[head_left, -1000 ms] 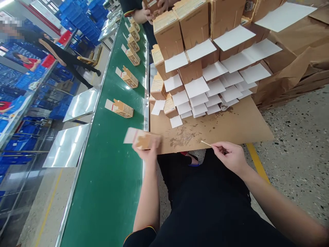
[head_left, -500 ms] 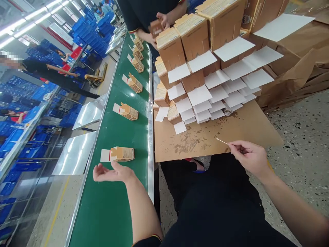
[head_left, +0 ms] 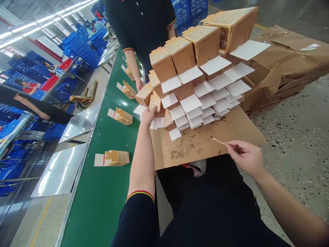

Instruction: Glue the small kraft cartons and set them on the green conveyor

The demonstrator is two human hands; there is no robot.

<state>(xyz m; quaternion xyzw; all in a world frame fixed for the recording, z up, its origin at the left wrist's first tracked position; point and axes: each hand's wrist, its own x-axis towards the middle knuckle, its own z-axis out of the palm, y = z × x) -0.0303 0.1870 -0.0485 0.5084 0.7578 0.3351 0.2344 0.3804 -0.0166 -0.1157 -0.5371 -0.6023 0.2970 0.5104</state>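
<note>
My left hand [head_left: 149, 117] reaches to the near left end of a stack of small cardboard boxes [head_left: 189, 65]. Its fingers are closed around a box [head_left: 155, 101] with an open white flap; part of the grip is hidden. Another box [head_left: 144, 94] sits tilted right beside it. Over the near edge of the brown cardboard sheet [head_left: 205, 149], my right hand [head_left: 245, 156] pinches a thin white cotton swab [head_left: 218, 141] that points left. A small round clear container [head_left: 217, 117] stands by the stack's lower flaps.
A green conveyor belt [head_left: 102, 192] runs along my left, carrying several flapped boxes, the nearest box [head_left: 117, 158] lying beside my left forearm. Across the stack stands a co-worker [head_left: 144, 31], one hand near the boxes. Brown paper-wrapped piles [head_left: 288, 65] lie at the right.
My left hand has moved from above the belt forward to the stack and closed on a box. My right hand still holds the swab. The co-worker's arm has lowered; the belt boxes have shifted slightly.
</note>
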